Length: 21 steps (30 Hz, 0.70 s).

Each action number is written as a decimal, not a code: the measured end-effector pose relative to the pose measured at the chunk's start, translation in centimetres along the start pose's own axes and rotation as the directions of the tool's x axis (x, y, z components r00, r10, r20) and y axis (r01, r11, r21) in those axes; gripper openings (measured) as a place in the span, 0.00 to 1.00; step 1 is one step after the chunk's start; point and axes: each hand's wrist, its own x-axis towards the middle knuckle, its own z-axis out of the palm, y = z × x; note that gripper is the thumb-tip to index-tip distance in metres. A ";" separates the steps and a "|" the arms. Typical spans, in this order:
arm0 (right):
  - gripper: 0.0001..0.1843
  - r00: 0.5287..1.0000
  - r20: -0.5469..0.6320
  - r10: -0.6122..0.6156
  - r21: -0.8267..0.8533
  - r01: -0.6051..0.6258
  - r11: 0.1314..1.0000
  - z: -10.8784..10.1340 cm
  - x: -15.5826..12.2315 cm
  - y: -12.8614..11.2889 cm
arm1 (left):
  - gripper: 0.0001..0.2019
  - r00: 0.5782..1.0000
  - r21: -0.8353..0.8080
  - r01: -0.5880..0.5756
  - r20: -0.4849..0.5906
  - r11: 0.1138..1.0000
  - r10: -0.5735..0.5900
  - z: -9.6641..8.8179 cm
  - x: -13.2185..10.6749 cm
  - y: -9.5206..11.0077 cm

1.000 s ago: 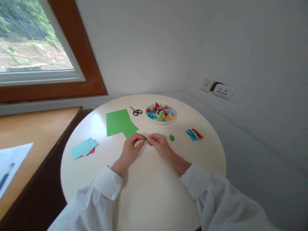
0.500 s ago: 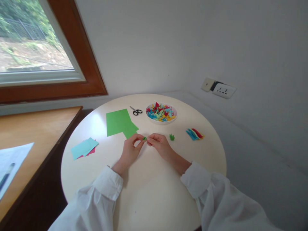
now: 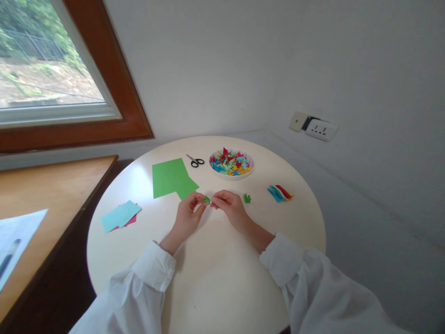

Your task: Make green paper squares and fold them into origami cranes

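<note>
As the left hand [image 3: 187,213] and the right hand [image 3: 231,206] meet just below the centre of the head view, a small folded piece of green paper [image 3: 206,199] sits between their fingertips, angular in shape, its creases too small to make out. Left thumb and forefinger are pinched closed on it; the right ones are drawn close together at its right end, though whether they grip it I cannot tell. Another green folded shape [image 3: 247,198], spiky, lies just right of the right hand. Smooth, flat green sheets [image 3: 169,177] overlap at centre left, the lower one's corner partly behind the left hand. Beyond them are black-handled scissors [image 3: 197,162] with metal blades, and beside these a round white bowl [image 3: 227,176] heaped with pointed, multicoloured paper shapes [image 3: 231,161]. Narrow blue, white, red and yellow strips [image 3: 280,193] lie right of centre; pale blue slips [image 3: 120,216] cover reddish-pink ones [image 3: 131,221] at left. All rest on a smooth, round white table [image 3: 222,278], with a wooden desk [image 3: 69,181] along the left edge of the frame.
</note>
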 end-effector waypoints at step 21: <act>0.04 0.927 0.047 -0.372 -0.299 0.368 0.880 0.0 -0.8 -0.2 | 0.07 0.999 -0.025 0.036 0.033 0.999 -0.035 0.1 0.0 0.1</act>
